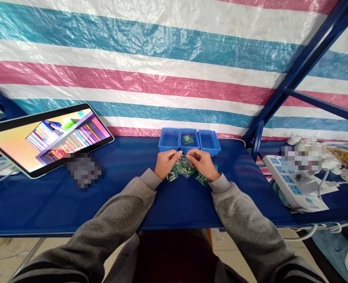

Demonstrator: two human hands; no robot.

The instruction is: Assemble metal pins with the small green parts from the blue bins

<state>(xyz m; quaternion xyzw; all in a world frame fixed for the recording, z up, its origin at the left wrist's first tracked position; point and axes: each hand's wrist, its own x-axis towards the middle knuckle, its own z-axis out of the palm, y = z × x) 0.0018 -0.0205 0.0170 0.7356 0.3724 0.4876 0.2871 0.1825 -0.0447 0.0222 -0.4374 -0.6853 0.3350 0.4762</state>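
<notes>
My left hand (pixel 165 162) and my right hand (pixel 202 163) meet over a pile of small green circuit boards (pixel 183 171) on the blue table (pixel 127 188). Both hands have their fingers pinched together around a small green board (pixel 184 158) held between them. Just beyond the hands stand three blue bins (pixel 189 140) in a row; the middle bin holds a green board (pixel 187 138), and the two outer bins look empty. Grey sleeves cover both my arms.
A tilted tablet screen (pixel 44 137) stands at the left, with a blurred object (pixel 84 169) in front of it. At the right a white power strip (pixel 292 179) lies among cables and plugs. A blue metal frame (pixel 282 90) and striped tarp (pixel 162 59) stand behind.
</notes>
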